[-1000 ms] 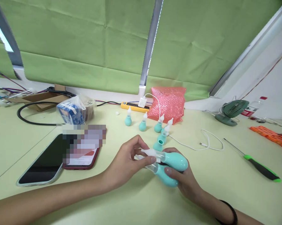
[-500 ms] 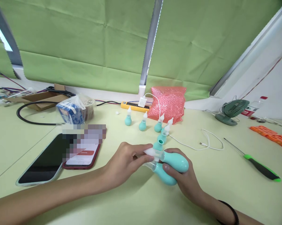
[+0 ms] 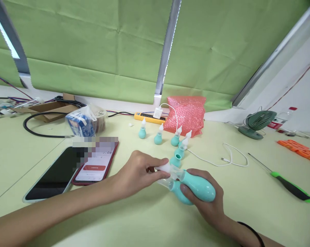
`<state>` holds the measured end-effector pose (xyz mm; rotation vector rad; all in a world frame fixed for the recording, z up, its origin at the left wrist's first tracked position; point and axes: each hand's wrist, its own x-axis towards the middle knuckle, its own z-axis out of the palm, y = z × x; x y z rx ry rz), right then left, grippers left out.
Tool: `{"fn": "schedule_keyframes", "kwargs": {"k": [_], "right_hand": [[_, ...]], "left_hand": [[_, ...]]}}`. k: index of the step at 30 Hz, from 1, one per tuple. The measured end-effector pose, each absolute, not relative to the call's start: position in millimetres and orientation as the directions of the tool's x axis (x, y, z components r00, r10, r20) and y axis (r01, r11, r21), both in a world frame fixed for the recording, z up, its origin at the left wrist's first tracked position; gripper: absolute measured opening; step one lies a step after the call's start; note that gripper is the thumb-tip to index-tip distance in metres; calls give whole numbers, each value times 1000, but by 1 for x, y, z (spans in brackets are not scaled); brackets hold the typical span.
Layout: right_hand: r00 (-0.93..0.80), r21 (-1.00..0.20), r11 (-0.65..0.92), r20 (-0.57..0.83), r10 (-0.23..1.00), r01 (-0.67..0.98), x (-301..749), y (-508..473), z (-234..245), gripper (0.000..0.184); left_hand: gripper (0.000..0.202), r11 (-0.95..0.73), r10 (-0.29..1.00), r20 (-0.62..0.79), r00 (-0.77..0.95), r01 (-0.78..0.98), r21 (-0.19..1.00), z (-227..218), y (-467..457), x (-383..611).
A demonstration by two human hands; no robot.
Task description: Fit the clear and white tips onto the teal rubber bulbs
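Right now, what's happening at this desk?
A person sits at a pale green table handling teal rubber bulbs with clear nozzles. The right hand holds two teal bulbs together, while the left hand pinches the clear nozzle of the upper one. More small bulbs stand upright behind, one open-topped with no nozzle. Two phones lie to the left and a screwdriver to the right.

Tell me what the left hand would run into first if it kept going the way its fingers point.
The left hand points rightward and already pinches the clear tip of the upper teal bulb. Going on, it would likely meet that bulb first, then the right hand holding it.
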<state>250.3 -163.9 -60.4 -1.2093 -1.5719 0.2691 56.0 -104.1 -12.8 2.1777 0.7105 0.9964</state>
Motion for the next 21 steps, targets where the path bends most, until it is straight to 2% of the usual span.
{"fn": "schedule_keyframes", "kwargs": {"k": [2,4,6,8,11,15,17,19,21], "right_hand": [[105,-728,448,574,812,518,253,-162,-59,27],[113,-786,421,519,847,453,255,-159,-58,26],[99,-851,375,437,894,369,256,-157,-58,27],[74,-895,329,366,928,301,255,-155,-59,28],[94,-910,306,343,935,279,253,-156,-60,28],[196,-842,341,450,871,418,251,-157,-61,29],[231,-790,362,521,821,495,249,-158,-62,28],[246,-745,380,578,778,548,248,-159,-62,26],[247,-711,396,618,746,582,248,-161,-63,24]], "left_hand": [[29,-346,727,164,667,149,926,-7,-98,54],[31,-83,667,-34,744,119,989,-3,-91,52],[32,43,619,-115,777,112,993,-2,-86,51],[32,62,615,-128,778,114,992,-3,-84,51],[31,-86,681,-59,730,160,983,-5,-87,52],[26,-348,758,104,644,265,899,-8,-98,54],[23,-514,750,249,613,302,803,-11,-103,55],[21,-686,690,434,580,331,648,-13,-106,56],[22,-768,628,518,581,357,532,-11,-104,55]]}}
